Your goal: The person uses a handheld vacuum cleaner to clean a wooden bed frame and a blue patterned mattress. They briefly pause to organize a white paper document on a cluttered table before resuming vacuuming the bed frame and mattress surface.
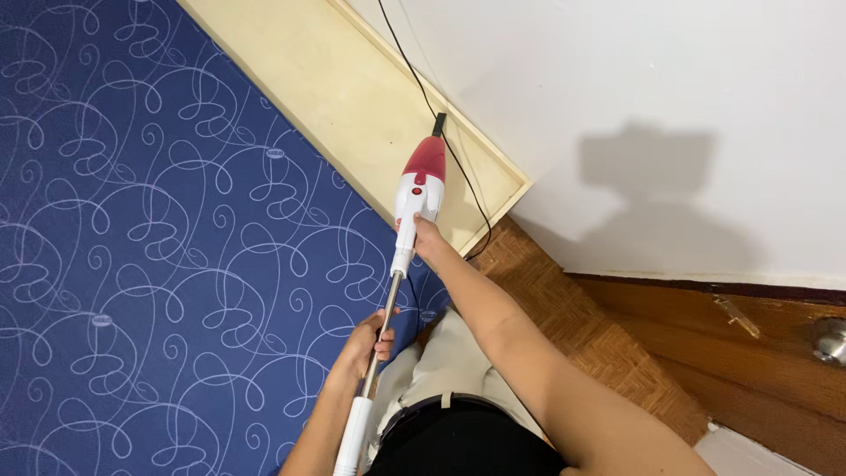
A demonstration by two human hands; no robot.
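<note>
Right hand (pixel 426 236) reaches forward on an outstretched arm, left hand (pixel 364 345) apparently curled shut nearer the body.

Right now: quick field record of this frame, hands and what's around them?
left hand: gripping the metal tube of the stick vacuum
right hand: gripping the vacuum's white body below its red top
cord: black, runs from the vacuum top along the white wall
surface: blue swirl-patterned mattress, cream frame
floor: wood parquet
</note>
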